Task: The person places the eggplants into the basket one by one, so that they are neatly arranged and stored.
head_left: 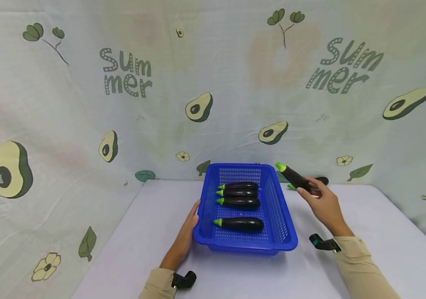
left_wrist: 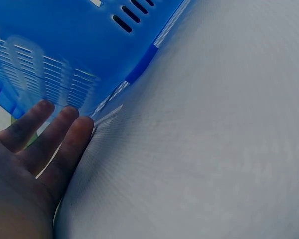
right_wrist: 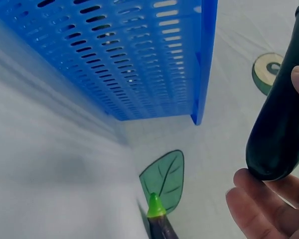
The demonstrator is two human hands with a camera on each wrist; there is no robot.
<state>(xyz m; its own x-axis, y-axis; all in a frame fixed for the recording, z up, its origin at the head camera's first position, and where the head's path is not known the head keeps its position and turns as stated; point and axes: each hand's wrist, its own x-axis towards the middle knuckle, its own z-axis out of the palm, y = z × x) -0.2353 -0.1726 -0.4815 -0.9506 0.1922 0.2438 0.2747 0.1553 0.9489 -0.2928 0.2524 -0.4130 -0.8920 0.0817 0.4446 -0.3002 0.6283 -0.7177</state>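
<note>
My right hand (head_left: 324, 205) holds a dark eggplant (head_left: 295, 177) above the table, to the right of the blue basket (head_left: 242, 248). Its bright green stem end points up and left. In the right wrist view, the thumb lies along the held eggplant (right_wrist: 279, 114) and fingers are at its rounded end. My left hand (head_left: 185, 232) rests against the basket's left side, and in the left wrist view its extended fingers (left_wrist: 78, 132) touch the slotted outer wall (left_wrist: 84, 55). Several eggplants (head_left: 240, 202) lie sideways inside the basket, green ends to the left.
Another eggplant (head_left: 323, 180) lies on the table behind my right hand, partly hidden by it; its green tip (right_wrist: 156, 204) shows in the right wrist view. A white cloth printed with avocados hangs behind the white table (head_left: 153, 216).
</note>
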